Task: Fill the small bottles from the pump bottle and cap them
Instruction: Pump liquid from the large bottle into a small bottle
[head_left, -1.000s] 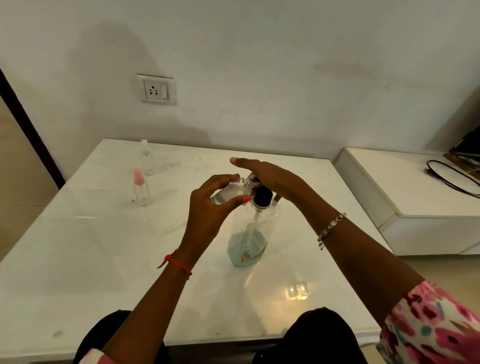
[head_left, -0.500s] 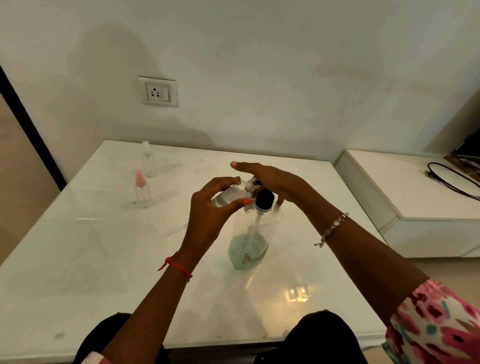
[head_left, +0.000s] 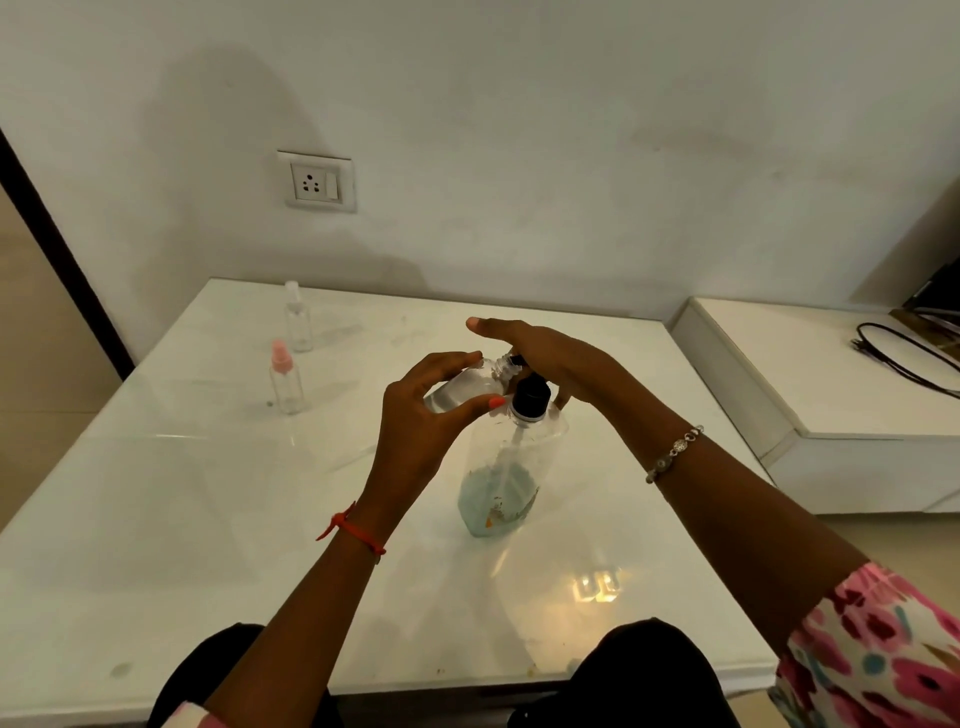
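A clear pump bottle (head_left: 501, 478) with a black collar stands at the middle of the white table (head_left: 208, 519), a little bluish liquid at its bottom. My left hand (head_left: 423, 423) grips a small clear uncapped bottle (head_left: 467, 387), tilted with its neck at the pump's spout. My right hand (head_left: 545, 358) lies flat over the pump head, fingers straight, pressing on it. The pump head itself is hidden under my palm. A small bottle with a pink cap (head_left: 284, 379) and another with a clear cap (head_left: 298, 318) stand at the far left.
A wall with a power socket (head_left: 317, 181) rises behind the table. To the right sits a lower white unit (head_left: 810, 395) with a black cable (head_left: 904, 358) on it. My knees show at the table's near edge.
Almost nothing has moved. Both hands stay at the pump head with the small bottle held at the spout; the view shifted slightly.
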